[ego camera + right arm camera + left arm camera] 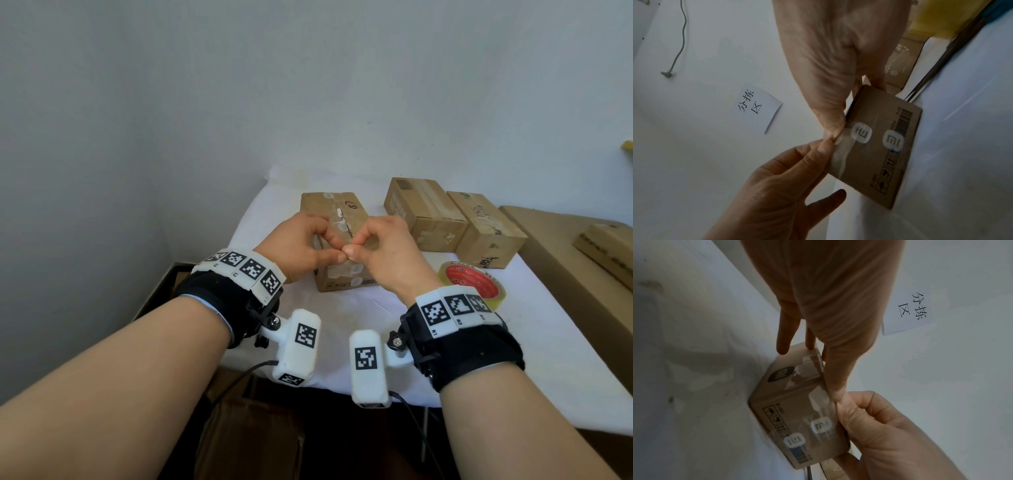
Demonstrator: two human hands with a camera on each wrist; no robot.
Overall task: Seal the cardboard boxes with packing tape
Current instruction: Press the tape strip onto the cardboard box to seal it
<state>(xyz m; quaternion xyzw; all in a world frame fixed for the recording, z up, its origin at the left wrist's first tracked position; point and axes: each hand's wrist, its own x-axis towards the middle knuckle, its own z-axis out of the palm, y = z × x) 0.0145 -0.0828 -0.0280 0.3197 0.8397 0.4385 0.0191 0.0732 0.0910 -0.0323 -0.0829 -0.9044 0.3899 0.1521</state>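
Both my hands, left [297, 245] and right [387, 251], pinch clear tape [839, 156] over the cardboard box [342, 275]; only wrist views show it.

Soft even daylight; wrist views dim, slightly blurred, edges warped.

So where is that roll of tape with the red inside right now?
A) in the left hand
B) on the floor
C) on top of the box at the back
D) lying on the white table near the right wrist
D: in the head view the tape roll lies flat on the white table just beyond the right wrist, while the left hand and the right hand meet over the near box.
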